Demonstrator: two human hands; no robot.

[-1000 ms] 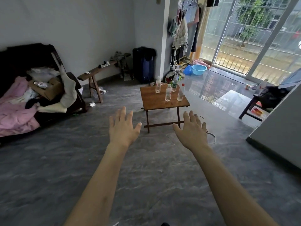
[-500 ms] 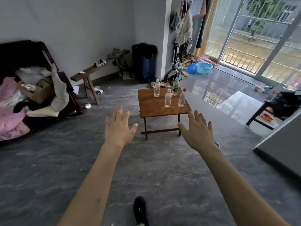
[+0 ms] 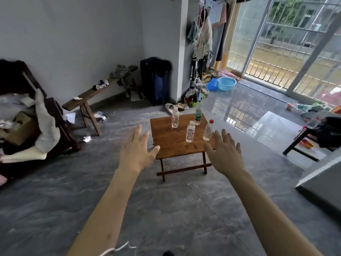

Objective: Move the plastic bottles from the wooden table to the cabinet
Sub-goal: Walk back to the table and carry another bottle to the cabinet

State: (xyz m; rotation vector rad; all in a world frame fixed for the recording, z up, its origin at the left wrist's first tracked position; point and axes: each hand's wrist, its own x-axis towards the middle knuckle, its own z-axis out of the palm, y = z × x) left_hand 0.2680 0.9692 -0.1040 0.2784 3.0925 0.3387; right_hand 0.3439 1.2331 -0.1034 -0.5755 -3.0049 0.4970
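- Counting four plastic bottles standing upright on the small wooden table: a clear one with a red label at the back left, a green-label bottle at the back right, a white-cap bottle near the middle, and a red-cap bottle toward the right edge. All four are apart from each other.
- Two hands, both empty with fingers spread, palms down: left hand in front of the table's left corner, right hand covering its near right corner, just below the red-cap bottle. Neither touches a bottle.
- Around it: one long wooden bench to the left, one dark suitcase by the wall, one blue basin near the window, slippers behind the table.
- Grey floor between me and the table.
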